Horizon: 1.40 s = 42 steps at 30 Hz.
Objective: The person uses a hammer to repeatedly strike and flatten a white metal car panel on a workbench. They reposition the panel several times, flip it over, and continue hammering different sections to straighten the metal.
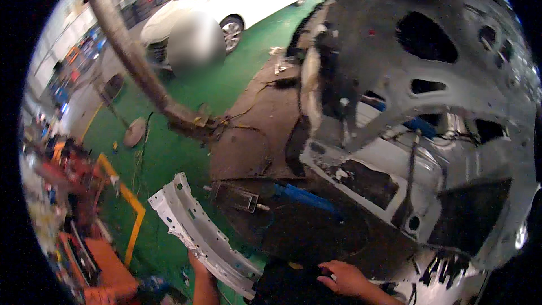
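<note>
I note left hand (203, 275) holding the metal panel (206, 235), fingers hidden, right hand (346, 278) half-open, seemingly empty; 1-handed support risks tipping.

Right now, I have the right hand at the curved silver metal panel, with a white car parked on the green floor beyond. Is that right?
Not quite: it is the left hand at the curved silver metal panel. The head view shows this, with the white car parked on the green floor beyond.
</note>
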### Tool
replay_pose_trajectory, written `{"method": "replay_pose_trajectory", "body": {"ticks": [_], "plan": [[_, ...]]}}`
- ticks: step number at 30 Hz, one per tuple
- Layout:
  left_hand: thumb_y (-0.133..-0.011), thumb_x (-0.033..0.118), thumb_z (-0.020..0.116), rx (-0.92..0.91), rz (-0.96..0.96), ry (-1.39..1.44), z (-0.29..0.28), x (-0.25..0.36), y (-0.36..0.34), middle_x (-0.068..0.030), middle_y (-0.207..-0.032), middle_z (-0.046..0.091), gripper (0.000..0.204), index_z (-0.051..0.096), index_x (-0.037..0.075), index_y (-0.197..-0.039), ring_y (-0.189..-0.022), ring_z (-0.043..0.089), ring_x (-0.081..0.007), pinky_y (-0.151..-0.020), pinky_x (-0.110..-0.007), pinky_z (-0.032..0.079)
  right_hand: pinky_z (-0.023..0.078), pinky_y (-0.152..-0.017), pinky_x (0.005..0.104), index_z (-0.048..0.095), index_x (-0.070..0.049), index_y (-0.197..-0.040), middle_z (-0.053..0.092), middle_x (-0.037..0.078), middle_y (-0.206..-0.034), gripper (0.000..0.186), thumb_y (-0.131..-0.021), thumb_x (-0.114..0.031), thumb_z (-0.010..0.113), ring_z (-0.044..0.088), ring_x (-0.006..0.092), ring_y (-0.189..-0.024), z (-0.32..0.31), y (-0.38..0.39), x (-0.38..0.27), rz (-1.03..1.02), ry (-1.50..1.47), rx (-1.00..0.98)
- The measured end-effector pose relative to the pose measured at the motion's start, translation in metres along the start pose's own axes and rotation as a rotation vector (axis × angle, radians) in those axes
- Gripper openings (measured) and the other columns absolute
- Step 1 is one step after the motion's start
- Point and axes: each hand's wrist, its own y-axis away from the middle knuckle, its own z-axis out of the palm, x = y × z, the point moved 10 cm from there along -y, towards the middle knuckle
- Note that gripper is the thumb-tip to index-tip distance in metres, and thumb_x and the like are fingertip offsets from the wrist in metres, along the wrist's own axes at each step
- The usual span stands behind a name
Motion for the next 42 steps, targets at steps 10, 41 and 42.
{"method": "replay_pose_trajectory", "body": {"ticks": [10,41,42], "plan": [[-0.098,0.048,0.04,0.343,0.194,-0.031,-0.183,0.016,0.114,-0.0107,-0.125,0.054,0.056,0.042,0.01,-0.139,-0.109,0.056,-0.0285,-0.092,-0.044,0.048,0.051,-0.085,0.0409,0.062,-0.004,-0.115,0.068,0.016,-0.107,0.037,-0.088,-0.03,0.067,0.065,0.032,-0.099,0.071,-0.22,0.009,-0.107,0.011,-0.209],[-0.093,0.059,0.041,0.312,-0.284,0.401,-0.197,-0.054,-0.05,-0.0093,-0.152,0.035,0.073,0.034,0.012,-0.148,-0.135,0.039,-0.0345,-0.113,-0.056,0.026,0.046,-0.088,0.0446,0.062,-0.005,-0.11,0.061,0.018,-0.108,0.041,-0.074,-0.018,0.077,0.057,0.0389,-0.104,0.167,-0.639,0.042,-0.04,0.794,0.03],[-0.093,0.059,0.04,0.255,-0.303,0.41,-0.189,-0.055,-0.053,-0.0091,-0.153,0.034,0.073,0.033,0.012,-0.148,-0.135,0.039,-0.0346,-0.113,-0.056,0.027,0.046,-0.087,0.0436,0.062,-0.004,-0.107,0.063,0.019,-0.104,0.038,-0.075,-0.019,0.077,0.059,0.0386,-0.1,0.162,-0.633,0.05,-0.031,0.722,0.098]]}}
